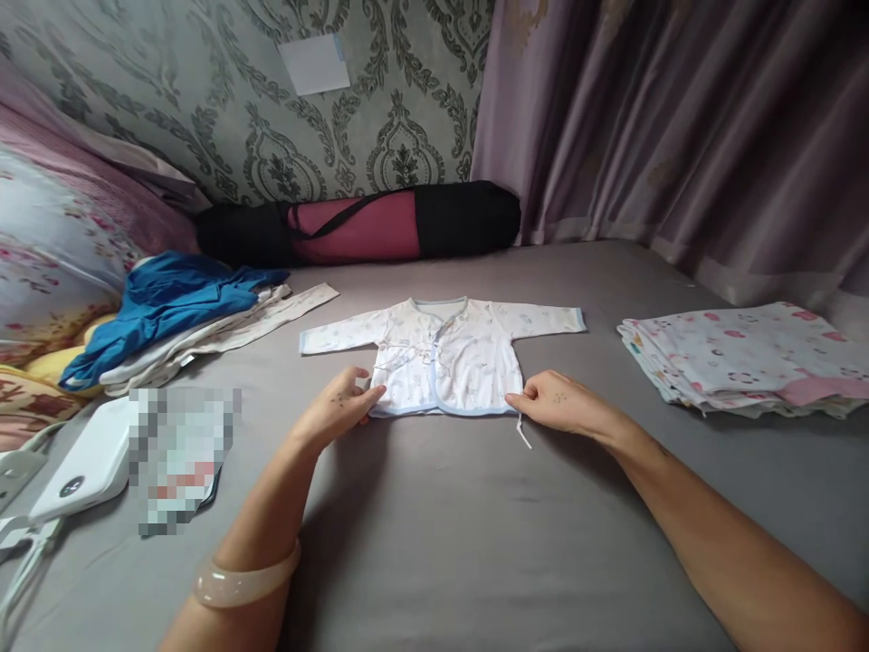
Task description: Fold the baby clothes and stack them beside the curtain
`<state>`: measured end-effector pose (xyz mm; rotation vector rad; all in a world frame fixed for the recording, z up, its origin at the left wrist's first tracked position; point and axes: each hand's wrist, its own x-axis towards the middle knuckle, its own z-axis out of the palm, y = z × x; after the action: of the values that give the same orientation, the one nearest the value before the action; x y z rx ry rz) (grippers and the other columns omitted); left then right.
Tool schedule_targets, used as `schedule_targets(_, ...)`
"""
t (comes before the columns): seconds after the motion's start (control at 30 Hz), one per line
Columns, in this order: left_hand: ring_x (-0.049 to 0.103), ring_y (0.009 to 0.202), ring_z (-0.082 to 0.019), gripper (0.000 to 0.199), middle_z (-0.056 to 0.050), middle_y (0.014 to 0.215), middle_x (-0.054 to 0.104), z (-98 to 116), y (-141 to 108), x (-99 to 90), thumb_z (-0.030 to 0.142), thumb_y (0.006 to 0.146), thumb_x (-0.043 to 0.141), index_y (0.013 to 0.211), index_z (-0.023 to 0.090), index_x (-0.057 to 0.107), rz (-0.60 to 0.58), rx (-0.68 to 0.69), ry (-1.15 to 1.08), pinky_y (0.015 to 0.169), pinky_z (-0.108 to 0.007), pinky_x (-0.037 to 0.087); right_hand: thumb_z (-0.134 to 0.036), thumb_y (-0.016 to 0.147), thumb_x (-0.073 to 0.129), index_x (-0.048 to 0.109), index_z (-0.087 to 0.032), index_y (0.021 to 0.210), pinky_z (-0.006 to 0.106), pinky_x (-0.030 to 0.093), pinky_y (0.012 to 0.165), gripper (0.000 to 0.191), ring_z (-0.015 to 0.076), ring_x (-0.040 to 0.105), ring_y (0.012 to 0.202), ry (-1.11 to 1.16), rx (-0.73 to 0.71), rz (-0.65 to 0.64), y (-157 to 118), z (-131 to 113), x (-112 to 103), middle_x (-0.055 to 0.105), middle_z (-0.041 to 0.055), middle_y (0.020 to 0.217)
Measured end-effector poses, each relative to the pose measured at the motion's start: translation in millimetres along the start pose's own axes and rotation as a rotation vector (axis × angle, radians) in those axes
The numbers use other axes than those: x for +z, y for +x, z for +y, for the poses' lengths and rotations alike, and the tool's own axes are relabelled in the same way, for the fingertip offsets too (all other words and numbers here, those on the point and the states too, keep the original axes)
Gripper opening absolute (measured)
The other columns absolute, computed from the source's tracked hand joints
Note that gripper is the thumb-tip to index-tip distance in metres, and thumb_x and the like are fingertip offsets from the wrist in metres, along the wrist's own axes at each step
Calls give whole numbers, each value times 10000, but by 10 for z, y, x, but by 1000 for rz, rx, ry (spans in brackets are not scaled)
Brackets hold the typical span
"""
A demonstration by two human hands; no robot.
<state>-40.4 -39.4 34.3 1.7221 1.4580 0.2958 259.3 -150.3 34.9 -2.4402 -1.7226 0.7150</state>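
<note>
A small white baby shirt with a faint print and light blue edging lies spread on the grey sheet, its sleeves stretched out to both sides. Its neckline points away from me and thin ties show on its front. My left hand pinches the lower left corner of the hem between thumb and fingers. At the lower right corner, my right hand grips the hem in the same way. A white tie string hangs below that corner onto the sheet.
Folded printed cloths are stacked on the right. To the left lie a blue garment over pale clothes, a white power bank with cables, and a blurred-out item. A black and red long bag rests along the wall.
</note>
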Motion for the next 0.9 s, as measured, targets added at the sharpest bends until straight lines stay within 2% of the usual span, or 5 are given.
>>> schedule_targets(0.13, 543, 576, -159, 664, 52, 639, 554, -45, 12, -16, 569, 689, 613, 1210, 187, 461, -74, 40, -21, 532, -257, 382, -478, 779, 545, 467, -216, 529, 253, 219, 481, 371, 104, 343, 483, 46, -14, 5, 49, 65, 42, 378, -47, 511)
schedule_targets(0.37, 516, 576, -161, 535, 55, 608, 550, -97, 31, -54, 550, 676, 585, 1073, 219, 448, -60, 53, 50, 535, -251, 364, -425, 742, 520, 339, -229, 516, 270, 158, 463, 350, 95, 238, 491, 83, -35, -17, 55, 108, 59, 237, -64, 524)
schedule_targets(0.67, 528, 593, -173, 508, 40, 614, 577, -100, 23, -99, 554, 660, 603, 1011, 220, 451, -94, 52, 59, 548, -263, 364, -424, 709, 540, 336, -228, 513, 258, 174, 462, 345, 97, 284, 496, 93, -7, -24, 22, 98, 18, 280, -61, 508)
schedule_targets(0.9, 511, 559, -161, 474, 49, 594, 569, -132, 34, -86, 535, 654, 621, 974, 222, 465, -90, 49, 41, 520, -252, 343, -441, 714, 546, 355, -224, 512, 262, 164, 456, 353, 93, 265, 486, 89, -16, -27, 49, 119, 48, 270, -65, 505)
